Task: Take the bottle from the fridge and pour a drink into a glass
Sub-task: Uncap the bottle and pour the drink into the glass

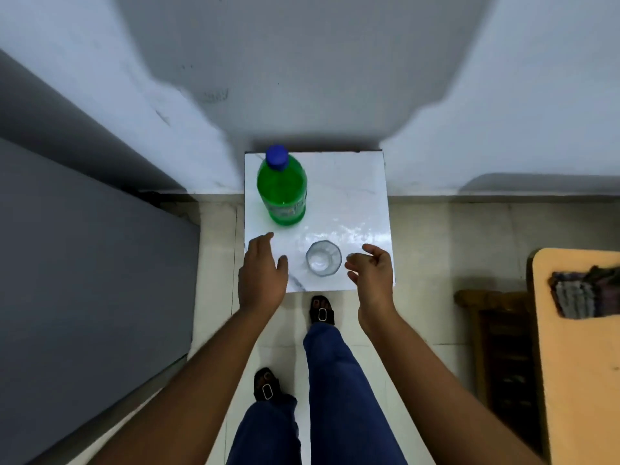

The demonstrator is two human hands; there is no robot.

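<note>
A green plastic bottle (282,189) with a blue cap stands upright at the back left of a small white marble table (355,196). A clear glass (323,258) stands near the table's front edge. My left hand (263,273) hovers open just below the bottle, to the left of the glass, fingers spread and touching nothing. My right hand (370,270) is open with curled fingers, just right of the glass and a little apart from it.
The grey fridge (84,263) fills the left side with its door closed. A white wall stands behind the table. A tan wooden table (577,364) with folded cloth and a dark wooden stool (500,330) are on the right. My legs and sandals are on the tiled floor.
</note>
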